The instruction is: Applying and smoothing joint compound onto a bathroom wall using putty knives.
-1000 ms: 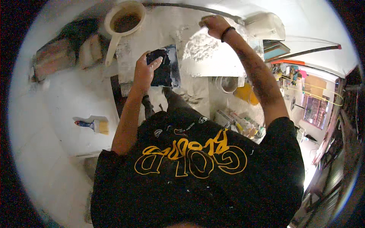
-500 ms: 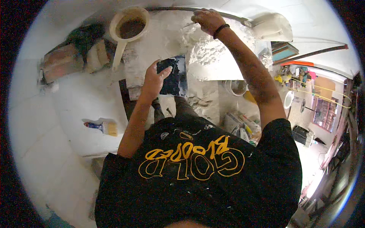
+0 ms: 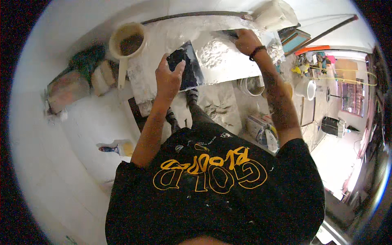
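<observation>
My left hand (image 3: 168,81) grips a black flat plastering blade (image 3: 190,69) with white smears, its thumb on the near face. The blade is tilted over the near edge of a white-coated board (image 3: 151,36). On the board lies a lumpy heap of wet white plaster (image 3: 216,52). Farther right, my right hand (image 3: 247,42), with a dark band at the wrist, is closed at the board's far side. A dark flat scraper (image 3: 227,33) sticks out to the left of its fingers; its grip is hidden in the hand.
A cream long-handled dipper (image 3: 143,41) stands at the board's far left. Bricks (image 3: 69,90) and a paintbrush (image 3: 116,149) lie at left. Below the board's right side are a white bucket (image 3: 252,86) and a bag (image 3: 261,131). A white block-like container (image 3: 275,15) sits far right.
My right hand has moved right and nearer, and the dark scraper now shows beside it. My left hand has turned the black blade to a steeper slant. The view has shifted slightly.
</observation>
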### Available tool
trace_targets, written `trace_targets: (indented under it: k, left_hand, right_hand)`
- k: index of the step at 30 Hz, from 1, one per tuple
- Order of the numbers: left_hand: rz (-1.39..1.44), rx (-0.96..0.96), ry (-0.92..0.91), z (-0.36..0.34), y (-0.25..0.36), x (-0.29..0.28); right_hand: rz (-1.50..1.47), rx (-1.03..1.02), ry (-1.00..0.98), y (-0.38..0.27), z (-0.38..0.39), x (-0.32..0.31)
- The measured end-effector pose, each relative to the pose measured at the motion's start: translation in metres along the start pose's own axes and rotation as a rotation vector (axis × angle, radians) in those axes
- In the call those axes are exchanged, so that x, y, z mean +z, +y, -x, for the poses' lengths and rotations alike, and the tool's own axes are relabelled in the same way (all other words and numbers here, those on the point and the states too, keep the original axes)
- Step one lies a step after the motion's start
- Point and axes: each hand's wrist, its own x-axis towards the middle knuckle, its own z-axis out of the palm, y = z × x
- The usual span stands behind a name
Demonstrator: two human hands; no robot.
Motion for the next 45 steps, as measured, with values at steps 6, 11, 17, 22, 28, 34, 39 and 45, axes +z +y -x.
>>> trace_targets:
  k: [6,11,17,22,28,34,39,45]
  left_hand:
    - [-0.383,0.278,-0.049,-0.010,0.063,0.058]
    - [-0.549,0.469,-0.055,-0.014,0.093,0.106]
    - [-0.755,0.542,-0.051,-0.047,0.097,0.142]
    - [-0.786,0.473,-0.094,-0.110,0.068,0.151]
    - [-0.511,0.123,-0.241,-0.139,0.073,0.133]
    - [-0.637,0.053,-0.409,-0.116,0.111,0.141]
    - [-0.249,-0.084,-0.526,-0.098,0.126,0.141]
    - [-0.700,0.365,-0.266,-0.085,0.136,0.146]
  right_hand:
    - [0.180,0.083,0.095,0.043,0.036,0.031]
    - [-0.388,0.422,0.339,-0.011,0.040,0.009]
    - [-0.381,0.325,0.469,-0.013,0.051,-0.028]
    - [-0.314,0.293,0.477,0.029,0.062,-0.033]
    - [-0.090,-0.078,0.388,0.012,0.124,-0.032]
    - [-0.051,-0.201,0.547,0.021,0.104,-0.019]
    - [-0.131,-0.072,0.423,0.094,0.047,-0.032]
    - [-0.108,0.118,0.614,0.112,0.083,-0.058]
